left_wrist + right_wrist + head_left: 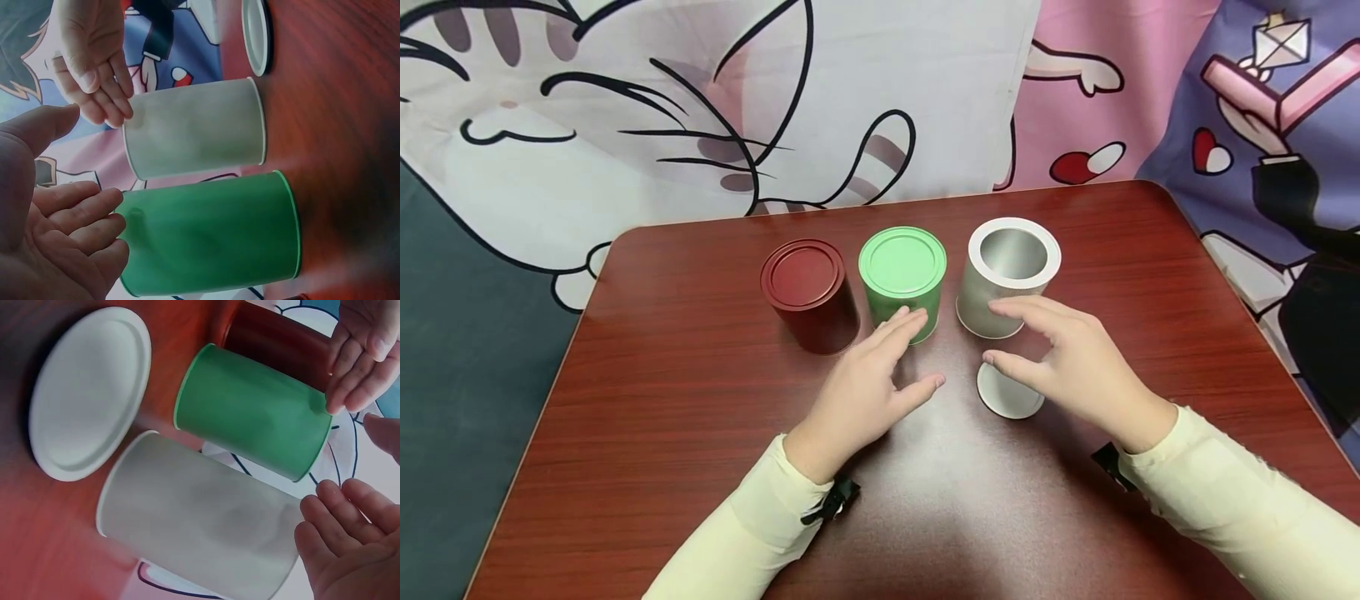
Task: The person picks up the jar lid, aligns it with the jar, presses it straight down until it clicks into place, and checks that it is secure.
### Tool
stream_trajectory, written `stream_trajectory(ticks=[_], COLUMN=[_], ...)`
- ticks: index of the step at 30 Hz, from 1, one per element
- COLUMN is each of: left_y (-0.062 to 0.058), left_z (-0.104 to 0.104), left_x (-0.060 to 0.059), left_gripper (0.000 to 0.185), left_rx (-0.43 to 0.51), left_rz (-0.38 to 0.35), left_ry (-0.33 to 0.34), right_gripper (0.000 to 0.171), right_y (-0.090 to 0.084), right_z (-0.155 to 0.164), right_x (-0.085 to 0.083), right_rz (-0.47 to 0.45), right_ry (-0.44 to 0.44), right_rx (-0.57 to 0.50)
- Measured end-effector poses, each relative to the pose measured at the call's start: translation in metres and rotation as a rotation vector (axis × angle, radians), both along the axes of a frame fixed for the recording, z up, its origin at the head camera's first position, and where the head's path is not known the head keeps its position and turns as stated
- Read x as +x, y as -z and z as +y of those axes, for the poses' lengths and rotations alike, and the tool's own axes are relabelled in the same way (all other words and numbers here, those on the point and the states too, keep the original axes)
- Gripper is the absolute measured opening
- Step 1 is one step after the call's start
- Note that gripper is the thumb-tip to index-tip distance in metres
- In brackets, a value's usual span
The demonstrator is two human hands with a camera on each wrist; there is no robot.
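Observation:
Three cylindrical cans stand upright in a row: a dark red can (811, 312), a green can (901, 262) and a silver-grey can (979, 298). The red and green ones have lids on; the grey one is uncovered, its white rim and hollow inside showing. A round white lid (1009, 398) lies on the table before the grey can, partly hidden by the right thumb. My left hand (859, 390) holds nothing, fingers extended close to the green can's front. Beside the grey can, my right hand (1075, 354) is empty, thumb apart from the fingers over the lid.
The reddish-brown wooden table (662, 400) has rounded far corners. Behind it hangs a cartoon-printed cloth (955, 100) that reaches the table's far edge. A dark object (1318, 333) stands beyond the right edge.

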State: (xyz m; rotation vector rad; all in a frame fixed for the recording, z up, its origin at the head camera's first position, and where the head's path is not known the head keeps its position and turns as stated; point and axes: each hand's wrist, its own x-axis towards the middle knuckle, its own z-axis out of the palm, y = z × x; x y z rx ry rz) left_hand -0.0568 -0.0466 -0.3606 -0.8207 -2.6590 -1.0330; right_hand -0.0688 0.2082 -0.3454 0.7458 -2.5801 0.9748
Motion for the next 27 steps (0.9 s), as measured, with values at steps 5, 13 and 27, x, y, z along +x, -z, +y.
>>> stream_trajectory(ticks=[5, 13, 27], left_y=[0.006, 0.02, 0.042], left_z=[0.004, 0.012, 0.036], left_x=[0.001, 0.004, 0.01], left_gripper=[0.063, 0.066, 0.066], left_rx=[-0.004, -0.03, -0.073], left_rz=[-0.059, -0.138, -0.233], left_ry=[0.013, 0.029, 0.064], right_gripper=[0.055, 0.056, 0.053], right_y=[0.008, 0.019, 0.039], right_z=[0.005, 0.016, 0.029], right_x=[0.006, 0.011, 0.017], right_rz=[-0.05, -0.079, -0.108], right_ry=[0.008, 0.018, 0.028], right_rx=[0.032, 0.075, 0.121])
